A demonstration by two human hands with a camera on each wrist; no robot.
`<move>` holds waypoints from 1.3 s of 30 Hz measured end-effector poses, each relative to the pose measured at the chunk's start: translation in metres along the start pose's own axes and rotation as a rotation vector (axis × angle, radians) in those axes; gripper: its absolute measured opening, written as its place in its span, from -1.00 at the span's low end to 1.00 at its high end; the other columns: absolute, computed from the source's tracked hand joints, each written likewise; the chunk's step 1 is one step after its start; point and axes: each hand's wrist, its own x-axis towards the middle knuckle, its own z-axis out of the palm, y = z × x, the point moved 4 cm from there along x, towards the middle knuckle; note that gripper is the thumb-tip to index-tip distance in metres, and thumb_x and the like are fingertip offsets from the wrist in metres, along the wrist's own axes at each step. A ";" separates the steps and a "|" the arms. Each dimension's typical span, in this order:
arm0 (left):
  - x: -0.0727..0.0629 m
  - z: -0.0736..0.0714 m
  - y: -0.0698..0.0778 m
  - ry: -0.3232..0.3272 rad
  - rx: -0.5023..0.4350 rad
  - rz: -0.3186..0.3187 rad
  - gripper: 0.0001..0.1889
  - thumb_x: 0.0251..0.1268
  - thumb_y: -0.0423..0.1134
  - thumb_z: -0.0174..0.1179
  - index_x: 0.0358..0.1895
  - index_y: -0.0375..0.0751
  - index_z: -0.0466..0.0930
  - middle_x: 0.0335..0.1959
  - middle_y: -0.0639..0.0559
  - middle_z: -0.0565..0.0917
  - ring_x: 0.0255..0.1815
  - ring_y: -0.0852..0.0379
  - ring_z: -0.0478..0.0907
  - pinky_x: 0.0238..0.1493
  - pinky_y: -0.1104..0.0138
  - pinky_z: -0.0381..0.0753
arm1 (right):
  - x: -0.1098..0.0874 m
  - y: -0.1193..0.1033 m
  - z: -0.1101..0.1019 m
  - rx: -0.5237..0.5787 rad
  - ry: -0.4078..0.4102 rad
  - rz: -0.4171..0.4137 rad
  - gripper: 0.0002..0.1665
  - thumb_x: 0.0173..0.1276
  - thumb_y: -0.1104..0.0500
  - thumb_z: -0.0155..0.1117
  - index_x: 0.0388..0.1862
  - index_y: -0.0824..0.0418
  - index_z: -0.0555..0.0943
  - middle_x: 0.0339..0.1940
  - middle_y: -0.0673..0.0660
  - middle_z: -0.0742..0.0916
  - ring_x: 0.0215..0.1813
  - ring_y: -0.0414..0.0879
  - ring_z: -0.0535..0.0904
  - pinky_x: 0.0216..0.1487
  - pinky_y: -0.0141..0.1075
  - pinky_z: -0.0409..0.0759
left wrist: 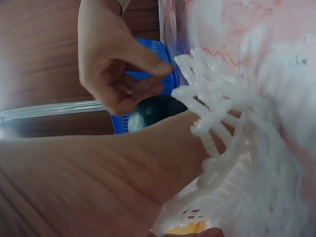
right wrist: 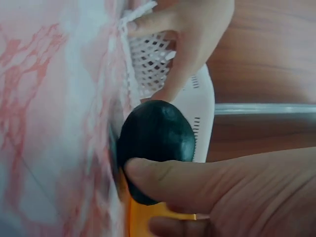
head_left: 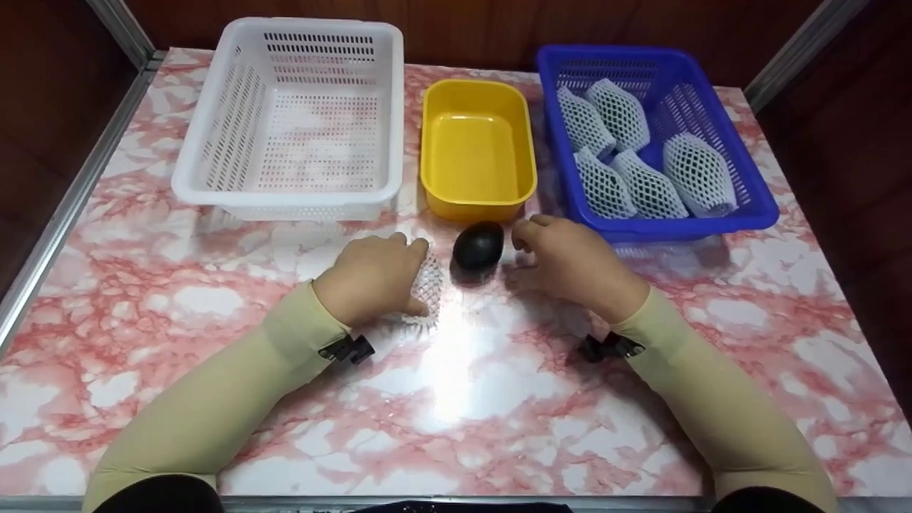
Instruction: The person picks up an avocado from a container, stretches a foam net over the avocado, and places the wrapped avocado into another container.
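My left hand (head_left: 374, 279) holds a white foam net sleeve (head_left: 429, 283) low over the table, left of a dark, smooth oval fruit (head_left: 478, 247). In the left wrist view the thumb reaches into the mesh of the net sleeve (left wrist: 266, 148). The fruit rests on the table between both hands, just in front of the yellow bin (head_left: 479, 206). To its right is my right hand (head_left: 573, 267), fingers loosely bent and a small gap from the fruit in the head view. The right wrist view has the thumb in front of the fruit (right wrist: 160, 128); whether they touch I cannot tell.
A white slotted basket (head_left: 288, 198) stands at the back left. At the back right, a blue basket (head_left: 684, 226) contains several net-sleeved items (head_left: 618, 114). Wooden panels with metal rails border the marbled red-and-white table (head_left: 491, 427).
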 end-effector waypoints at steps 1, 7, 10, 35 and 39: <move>0.000 -0.001 0.000 0.001 0.000 0.000 -0.06 0.12 0.34 0.59 0.38 -0.28 0.53 0.04 -0.27 0.74 -0.12 -0.31 0.75 -0.19 -0.15 0.80 | 0.000 -0.002 -0.001 0.006 0.030 -0.015 -0.49 0.23 0.07 0.74 0.04 0.20 0.68 -0.08 0.15 0.76 -0.19 0.13 0.70 -0.13 0.03 0.74; 0.001 -0.004 0.000 0.016 -0.001 0.001 -0.07 0.13 0.34 0.59 0.36 -0.30 0.54 0.02 -0.26 0.73 -0.15 -0.30 0.74 -0.23 -0.14 0.79 | 0.000 -0.014 -0.003 0.022 0.191 -0.165 -0.40 0.24 0.20 0.74 0.17 0.17 0.61 0.33 0.21 0.65 -0.07 0.15 0.75 0.01 0.03 0.83; 0.002 -0.005 0.000 0.014 -0.008 -0.004 -0.06 0.13 0.34 0.59 0.37 -0.29 0.53 0.03 -0.26 0.72 -0.13 -0.29 0.73 -0.21 -0.13 0.79 | 0.002 -0.015 -0.002 0.021 0.256 -0.210 -0.32 0.19 0.26 0.75 0.24 0.19 0.59 0.37 0.25 0.63 0.15 0.18 0.72 0.24 0.05 0.78; 0.000 0.005 0.000 -0.007 -0.026 -0.014 -0.07 0.15 0.32 0.58 0.36 -0.31 0.51 0.03 -0.27 0.72 -0.10 -0.28 0.73 -0.20 -0.14 0.79 | 0.008 -0.014 0.031 0.122 0.124 -0.208 -0.15 0.35 0.11 0.67 0.54 0.12 0.48 0.48 0.24 0.61 0.39 0.23 0.69 0.50 0.11 0.64; 0.000 0.003 0.000 -0.012 -0.032 -0.017 -0.07 0.15 0.32 0.59 0.37 -0.31 0.51 0.04 -0.27 0.71 -0.10 -0.28 0.73 -0.18 -0.14 0.79 | 0.009 -0.013 0.030 0.118 0.119 -0.205 -0.15 0.34 0.13 0.68 0.53 0.13 0.48 0.47 0.24 0.62 0.39 0.23 0.69 0.50 0.10 0.64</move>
